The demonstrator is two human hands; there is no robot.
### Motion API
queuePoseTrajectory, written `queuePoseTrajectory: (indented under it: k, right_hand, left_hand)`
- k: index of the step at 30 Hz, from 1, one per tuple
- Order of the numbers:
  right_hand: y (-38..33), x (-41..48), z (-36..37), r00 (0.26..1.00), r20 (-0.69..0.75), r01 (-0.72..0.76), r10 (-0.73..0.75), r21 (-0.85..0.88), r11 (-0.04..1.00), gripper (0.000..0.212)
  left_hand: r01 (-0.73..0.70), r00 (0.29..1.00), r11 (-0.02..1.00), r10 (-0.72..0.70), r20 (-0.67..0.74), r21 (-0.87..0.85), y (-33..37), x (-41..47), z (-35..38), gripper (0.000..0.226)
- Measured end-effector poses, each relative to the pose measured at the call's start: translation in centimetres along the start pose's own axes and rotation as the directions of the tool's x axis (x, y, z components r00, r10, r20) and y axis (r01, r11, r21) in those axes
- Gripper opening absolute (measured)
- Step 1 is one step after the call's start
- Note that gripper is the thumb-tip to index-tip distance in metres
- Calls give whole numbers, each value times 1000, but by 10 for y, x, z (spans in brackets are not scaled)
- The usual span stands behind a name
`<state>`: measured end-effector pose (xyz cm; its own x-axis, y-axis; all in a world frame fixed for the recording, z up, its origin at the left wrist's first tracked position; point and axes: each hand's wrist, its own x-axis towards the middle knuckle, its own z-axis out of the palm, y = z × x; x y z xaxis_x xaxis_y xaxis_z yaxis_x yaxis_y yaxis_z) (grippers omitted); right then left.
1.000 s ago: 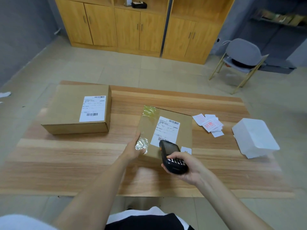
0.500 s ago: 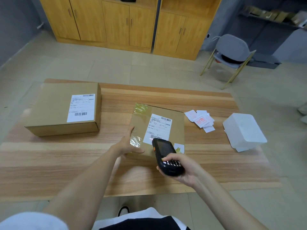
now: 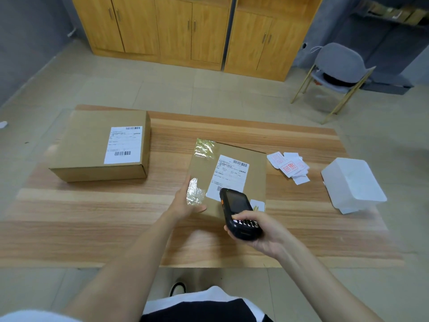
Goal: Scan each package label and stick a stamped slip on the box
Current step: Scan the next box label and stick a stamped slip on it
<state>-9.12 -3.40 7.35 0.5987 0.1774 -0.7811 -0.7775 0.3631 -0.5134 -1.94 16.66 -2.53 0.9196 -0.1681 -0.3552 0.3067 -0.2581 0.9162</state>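
the right hand (image 3: 262, 231) is gripping the scanner (image 3: 239, 212), fingers curled round it, nose pointing up-frame at the label (image 3: 228, 176) on the centre box (image 3: 229, 173). the left hand (image 3: 185, 203), fingers straight, is steadying its left edge.

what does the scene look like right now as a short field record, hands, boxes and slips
left hand: flat against left edge of the taped brown cardboard box
right hand: grips black keypad handheld scanner, pointed at that box's white shipping label
other box: larger brown cardboard box, labelled, far left on wooden table
slips: loose pile of red-stamped white paper slips right of the taped box
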Motion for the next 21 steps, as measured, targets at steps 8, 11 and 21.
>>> queuePoseTrajectory:
  k: [8, 11, 21]
  right_hand:
    - [-32, 17, -58, 929, -220, 227, -297, -294, 929, 51]
    - [-42, 24, -98, 902, -278, 228, -330, -343, 911, 59]
    - [-12, 62, -176, 901, -361, 93, -242, -385, 918, 47]
  left_hand:
    - [88, 996, 996, -88, 21, 33, 12, 0, 0, 111]
    - [127, 992, 990, -128, 21, 58, 13, 2, -1, 110]
    - [204, 979, 976, -202, -30, 77, 12, 5, 1, 107]
